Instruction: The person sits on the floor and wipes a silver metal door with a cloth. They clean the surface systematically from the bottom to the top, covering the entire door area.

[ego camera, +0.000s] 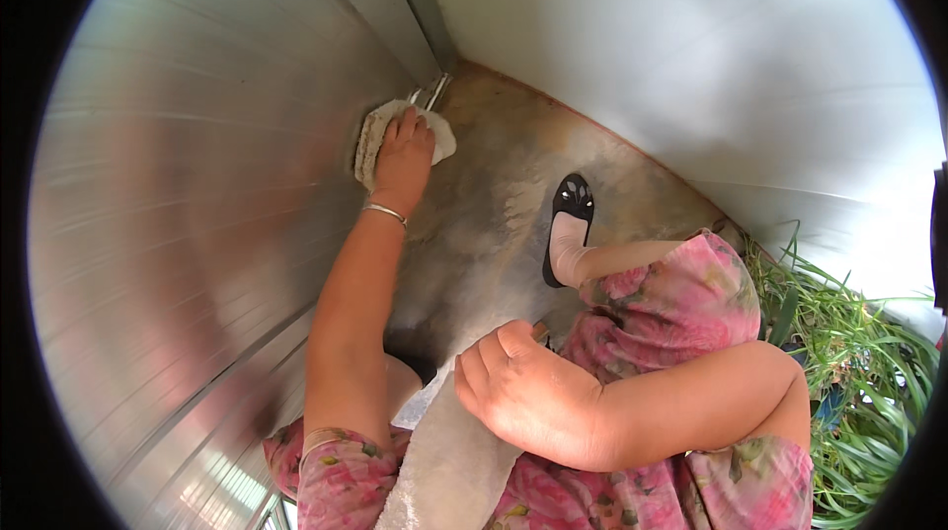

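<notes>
My left hand (pixel 406 159), with a silver bangle at the wrist, presses a bunched off-white cloth (pixel 370 137) against the lower part of a shiny metal panel (pixel 185 159), beside a metal frame post near the floor corner. The fingers lie over the cloth. Closer to my body, my right hand (pixel 529 389) is closed on a second, light grey towel (pixel 452 456) that hangs down across my lap. The fingertips of this hand are partly hidden.
A smooth pale wall (pixel 637 33) rises on the far side and right, meeting the stained concrete floor (pixel 481 211). My black shoe (pixel 572 196) stands on the floor. Green long-leaved plants (pixel 866 374) grow at the right. The metal post (pixel 422 11) stands at the corner.
</notes>
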A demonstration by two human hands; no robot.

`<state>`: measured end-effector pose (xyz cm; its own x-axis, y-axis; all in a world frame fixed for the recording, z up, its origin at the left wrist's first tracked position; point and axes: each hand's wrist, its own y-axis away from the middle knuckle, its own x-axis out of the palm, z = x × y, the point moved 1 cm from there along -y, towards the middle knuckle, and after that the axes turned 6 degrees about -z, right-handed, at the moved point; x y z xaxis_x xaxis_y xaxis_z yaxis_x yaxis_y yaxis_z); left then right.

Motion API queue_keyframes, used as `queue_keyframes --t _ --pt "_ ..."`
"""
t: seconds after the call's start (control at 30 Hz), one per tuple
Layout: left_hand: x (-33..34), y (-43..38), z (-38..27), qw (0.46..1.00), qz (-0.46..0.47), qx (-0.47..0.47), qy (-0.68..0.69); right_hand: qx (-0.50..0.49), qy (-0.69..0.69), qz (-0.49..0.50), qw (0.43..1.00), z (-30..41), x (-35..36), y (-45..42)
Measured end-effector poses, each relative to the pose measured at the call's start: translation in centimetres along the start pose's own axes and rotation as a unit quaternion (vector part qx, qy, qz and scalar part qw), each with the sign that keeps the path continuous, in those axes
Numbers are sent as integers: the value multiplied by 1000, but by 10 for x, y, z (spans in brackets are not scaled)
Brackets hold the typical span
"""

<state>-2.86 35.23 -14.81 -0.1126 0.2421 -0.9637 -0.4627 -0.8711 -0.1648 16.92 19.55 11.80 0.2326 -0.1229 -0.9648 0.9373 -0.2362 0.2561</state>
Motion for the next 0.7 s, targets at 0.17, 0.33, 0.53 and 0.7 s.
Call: queue_keyframes --t 0.17,0.33,0.53,0.7 --pt "68 44 0 979 124 36 -158 -5 -5 15 1000 -2 1 -2" --pt "64 89 -6 975 167 37 -143 2 -6 17 1000 -3 -1 -3" --pt "55 158 -9 971 201 23 -125 4 11 -38 999 -1 0 1" --pt "26 210 -9 966 224 37 -127 -17 11 -10 1000 1 -3 -3"
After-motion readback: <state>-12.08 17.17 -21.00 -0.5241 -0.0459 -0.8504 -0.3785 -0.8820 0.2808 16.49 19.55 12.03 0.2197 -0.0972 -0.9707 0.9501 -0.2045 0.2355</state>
